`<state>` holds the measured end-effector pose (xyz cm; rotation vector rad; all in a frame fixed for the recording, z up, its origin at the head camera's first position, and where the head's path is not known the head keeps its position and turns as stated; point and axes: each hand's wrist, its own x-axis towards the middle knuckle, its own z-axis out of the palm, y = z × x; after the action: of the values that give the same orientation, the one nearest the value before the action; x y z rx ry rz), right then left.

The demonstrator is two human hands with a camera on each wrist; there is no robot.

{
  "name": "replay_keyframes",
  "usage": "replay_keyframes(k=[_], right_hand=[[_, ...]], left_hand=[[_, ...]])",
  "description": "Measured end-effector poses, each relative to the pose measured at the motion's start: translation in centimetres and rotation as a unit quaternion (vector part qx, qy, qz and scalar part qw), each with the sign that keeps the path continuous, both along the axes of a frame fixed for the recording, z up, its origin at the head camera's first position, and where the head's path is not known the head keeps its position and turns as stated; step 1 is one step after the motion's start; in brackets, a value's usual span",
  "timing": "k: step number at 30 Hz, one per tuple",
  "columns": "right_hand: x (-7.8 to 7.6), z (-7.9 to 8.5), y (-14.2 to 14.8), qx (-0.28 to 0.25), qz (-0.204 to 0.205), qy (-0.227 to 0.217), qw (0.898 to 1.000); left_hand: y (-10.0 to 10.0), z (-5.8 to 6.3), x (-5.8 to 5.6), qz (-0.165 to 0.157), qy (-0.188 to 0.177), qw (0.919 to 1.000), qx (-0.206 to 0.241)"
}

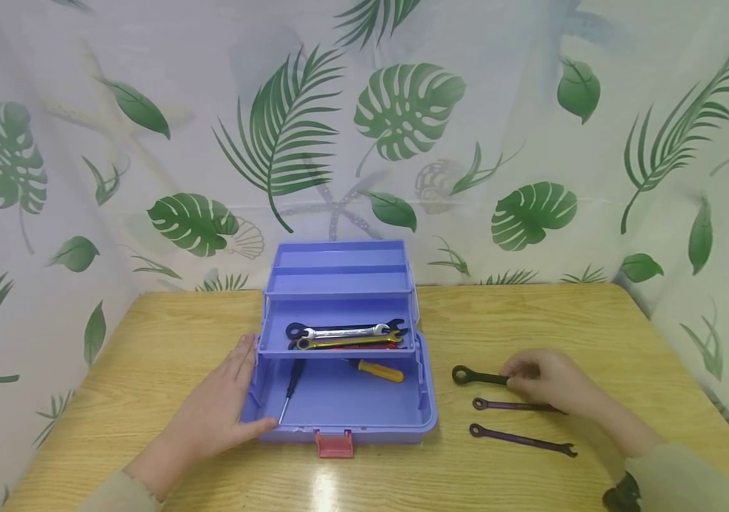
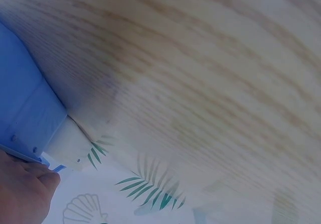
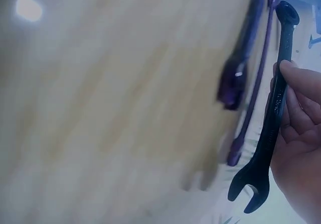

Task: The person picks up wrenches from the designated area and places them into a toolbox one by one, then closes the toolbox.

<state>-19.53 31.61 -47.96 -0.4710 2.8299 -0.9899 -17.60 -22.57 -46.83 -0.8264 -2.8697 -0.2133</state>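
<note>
My right hand [image 1: 546, 380] pinches a black combination wrench [image 1: 481, 375] between thumb and fingers. In the right wrist view its open jaw end points down toward the bottom and its ring end is at the top. Two purple wrenches [image 1: 523, 439] lie nearer the front edge, the upper one partly under the hand in the head view. Against the left side of a blue toolbox [image 1: 377, 435] rests my left hand [image 1: 220, 398], fingers stretched along the wall and thumb at the front left corner. The toolbox stands with its lid and trays raised.
Several wrenches [image 1: 348, 332], silver, yellow, black and red, lie in the tray. A yellow-handled tool [image 1: 380, 370] and a dark-handled screwdriver [image 1: 291, 387] sit in the bottom compartment. A red latch [image 1: 335, 446] hangs at the front. Leaf-print cloth [image 1: 415, 178] rises behind the wooden table [image 1: 178, 334].
</note>
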Motion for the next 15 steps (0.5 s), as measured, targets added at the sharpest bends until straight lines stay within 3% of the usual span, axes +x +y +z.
replay_keyframes(k=[15], right_hand=[[-1.8,3.3,-2.3,-0.015,0.007,0.049,0.999]], left_hand=[[0.1,0.2,0.2,0.002,0.003,1.0000,-0.003]])
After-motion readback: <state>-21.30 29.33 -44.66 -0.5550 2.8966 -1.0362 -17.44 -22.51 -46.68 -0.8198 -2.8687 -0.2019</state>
